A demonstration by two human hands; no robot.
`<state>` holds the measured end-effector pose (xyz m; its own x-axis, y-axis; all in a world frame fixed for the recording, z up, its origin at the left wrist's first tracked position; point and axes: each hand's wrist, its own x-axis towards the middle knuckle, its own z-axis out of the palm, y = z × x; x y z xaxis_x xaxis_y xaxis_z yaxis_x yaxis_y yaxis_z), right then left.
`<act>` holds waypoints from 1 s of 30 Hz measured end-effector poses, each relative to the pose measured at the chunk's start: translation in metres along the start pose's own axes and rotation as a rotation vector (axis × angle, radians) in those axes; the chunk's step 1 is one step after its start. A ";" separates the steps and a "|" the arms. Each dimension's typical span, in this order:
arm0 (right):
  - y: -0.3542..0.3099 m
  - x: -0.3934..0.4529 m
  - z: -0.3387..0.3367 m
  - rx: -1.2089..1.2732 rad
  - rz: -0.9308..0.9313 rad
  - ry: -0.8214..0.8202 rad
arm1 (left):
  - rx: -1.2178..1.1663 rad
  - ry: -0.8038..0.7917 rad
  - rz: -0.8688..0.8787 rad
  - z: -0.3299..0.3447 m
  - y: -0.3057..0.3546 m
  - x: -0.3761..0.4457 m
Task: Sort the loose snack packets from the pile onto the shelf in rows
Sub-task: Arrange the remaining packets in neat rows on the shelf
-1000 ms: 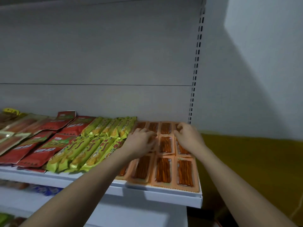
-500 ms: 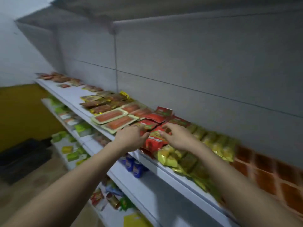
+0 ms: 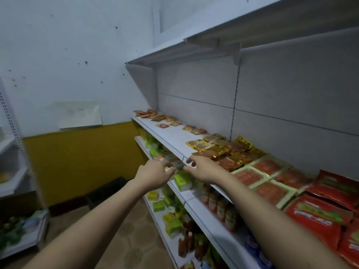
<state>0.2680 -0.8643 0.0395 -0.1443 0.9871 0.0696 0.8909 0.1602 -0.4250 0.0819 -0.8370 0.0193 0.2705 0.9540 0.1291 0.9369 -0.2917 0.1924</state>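
A white shelf runs away to the left with snack packets on it. A loose pile of brown and gold packets lies near its middle. Orange packets in pale frames lie in rows to the right, then red packets. Small scattered packets sit at the far end. My left hand hovers in front of the shelf edge, fingers loosely curled, holding nothing. My right hand reaches at the shelf's front edge beside the brown pile, fingers spread and empty.
A lower shelf holds green and yellow boxes and small jars. Bottles stand further down. An upper shelf overhangs. A dark crate sits on the floor by the yellow wall; another rack stands at the left.
My view has swung left along the shelf, from the orange stick packets past the red ones. Both hands moved left with it, now empty at the shelf edge by the brown pile.
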 end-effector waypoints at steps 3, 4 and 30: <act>-0.019 0.064 0.015 -0.050 -0.040 0.002 | -0.039 0.052 -0.030 -0.007 -0.037 0.040; -0.024 0.083 0.020 -0.058 -0.054 -0.010 | -0.059 0.054 -0.039 -0.006 -0.048 0.055; -0.009 0.567 0.113 0.059 -0.086 -0.176 | -0.076 0.017 -0.245 0.041 -0.275 0.444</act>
<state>0.1297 -0.3064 -0.0189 -0.2963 0.9538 -0.0491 0.8460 0.2382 -0.4770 -0.0469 -0.3305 -0.0167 0.0334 0.9957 0.0860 0.9546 -0.0573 0.2922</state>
